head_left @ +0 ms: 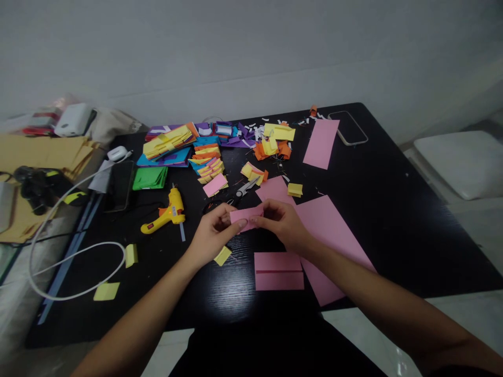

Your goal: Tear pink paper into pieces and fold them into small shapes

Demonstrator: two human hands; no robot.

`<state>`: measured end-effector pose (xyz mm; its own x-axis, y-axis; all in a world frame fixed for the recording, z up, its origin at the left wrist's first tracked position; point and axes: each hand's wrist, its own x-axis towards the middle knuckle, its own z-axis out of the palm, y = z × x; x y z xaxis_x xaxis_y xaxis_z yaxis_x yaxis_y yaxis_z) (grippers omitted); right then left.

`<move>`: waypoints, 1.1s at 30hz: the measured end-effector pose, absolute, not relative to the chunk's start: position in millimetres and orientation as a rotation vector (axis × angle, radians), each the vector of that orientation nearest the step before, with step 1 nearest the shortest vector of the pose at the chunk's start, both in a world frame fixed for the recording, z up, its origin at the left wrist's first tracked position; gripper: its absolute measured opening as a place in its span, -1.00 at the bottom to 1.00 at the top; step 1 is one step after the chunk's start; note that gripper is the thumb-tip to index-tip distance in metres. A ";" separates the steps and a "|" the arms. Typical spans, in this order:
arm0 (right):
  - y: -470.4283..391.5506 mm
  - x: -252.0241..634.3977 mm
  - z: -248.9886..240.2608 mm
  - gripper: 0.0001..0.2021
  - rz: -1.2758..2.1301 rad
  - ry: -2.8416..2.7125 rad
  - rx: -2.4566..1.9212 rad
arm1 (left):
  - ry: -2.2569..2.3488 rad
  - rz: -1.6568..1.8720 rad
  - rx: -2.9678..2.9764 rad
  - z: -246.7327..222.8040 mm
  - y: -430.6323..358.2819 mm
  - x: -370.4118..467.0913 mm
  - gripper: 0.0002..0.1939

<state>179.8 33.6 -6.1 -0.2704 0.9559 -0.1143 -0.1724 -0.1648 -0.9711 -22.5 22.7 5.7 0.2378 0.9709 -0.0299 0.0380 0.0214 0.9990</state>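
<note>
Between my two hands, above the middle of the black table, is a small pink paper piece (247, 215). My left hand (214, 233) pinches its left end, with the thumb lying on its face. Its right end is held by my right hand (285, 222), thumb in front and fingers behind. Just below my hands lies a folded pink paper (279, 262) with a darker line across it. A large pink sheet (334, 235) is partly under my right forearm. Scissors (247, 187) lie behind my hands, their handles partly hidden.
A yellow glue gun (167, 213) and a green paper stack (150, 178) are on the left, near a looped white cable (78, 251). Folded colored papers (208, 159) and scraps lie at the back. A phone (348, 128) rests at the back right beside a pink strip (321, 144).
</note>
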 end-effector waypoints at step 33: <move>33.6 183.6 -4.8 -0.81 1.518 -1.177 -0.953 | 1.205 1.239 1.711 10.0 27.9 -35.0 -0.78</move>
<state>183.6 33.6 -4.8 -0.2379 0.9710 -0.0242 -0.2187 -0.0778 -0.9727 -35.0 27.9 10.0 0.1118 0.9450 0.3073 0.2813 -0.3266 0.9023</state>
